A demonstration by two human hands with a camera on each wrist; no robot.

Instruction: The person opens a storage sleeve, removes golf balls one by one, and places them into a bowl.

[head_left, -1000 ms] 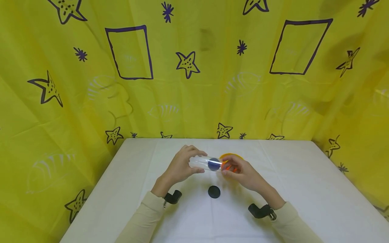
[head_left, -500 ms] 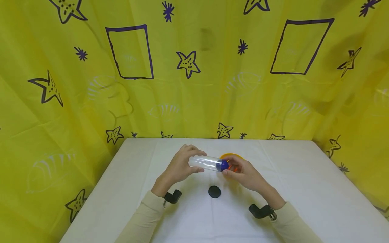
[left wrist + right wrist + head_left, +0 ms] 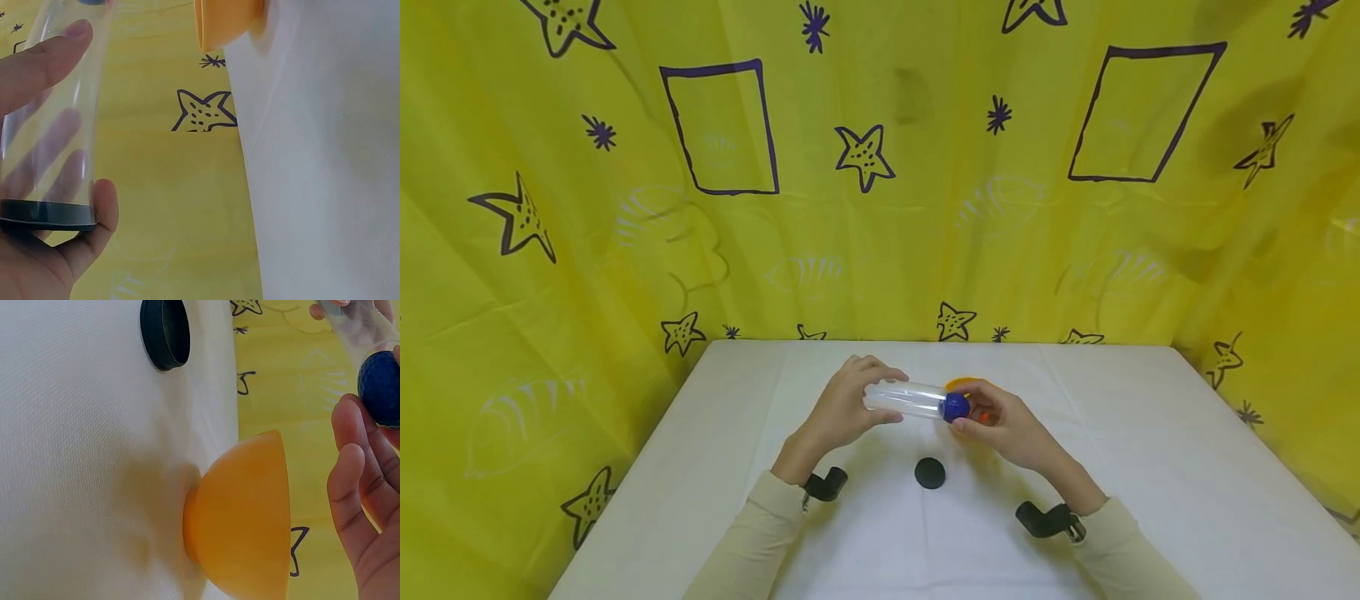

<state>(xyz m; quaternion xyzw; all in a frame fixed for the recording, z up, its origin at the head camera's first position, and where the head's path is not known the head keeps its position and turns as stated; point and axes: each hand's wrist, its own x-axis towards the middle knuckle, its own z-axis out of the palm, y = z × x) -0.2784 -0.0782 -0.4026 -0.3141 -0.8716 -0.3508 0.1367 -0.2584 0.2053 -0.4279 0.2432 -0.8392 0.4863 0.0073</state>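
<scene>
My left hand (image 3: 841, 407) grips a clear plastic tube (image 3: 917, 400), held almost level above the table. In the left wrist view its near end has a black cap (image 3: 47, 214), and the fingers show through the clear wall. At the tube's right end is a dimpled blue golf ball (image 3: 957, 407), which my right hand (image 3: 1013, 427) pinches by thumb and fingertips. Most of the ball is outside the tube. An orange bowl (image 3: 240, 519) stands just behind the right hand, partly hidden in the head view. A small orange-red patch shows between the right fingers; its kind is unclear.
A round black lid (image 3: 930, 473) lies on the white-covered table (image 3: 760, 392), below and between the hands. Yellow curtain (image 3: 880, 250) with drawn stars hangs behind the table and at both sides. Black wrist cameras (image 3: 1042, 520) sit at both cuffs.
The blue ball has slid rightward, from inside the tube's end to mostly outside it, now between the right fingertips. Both hands have hardly moved.
</scene>
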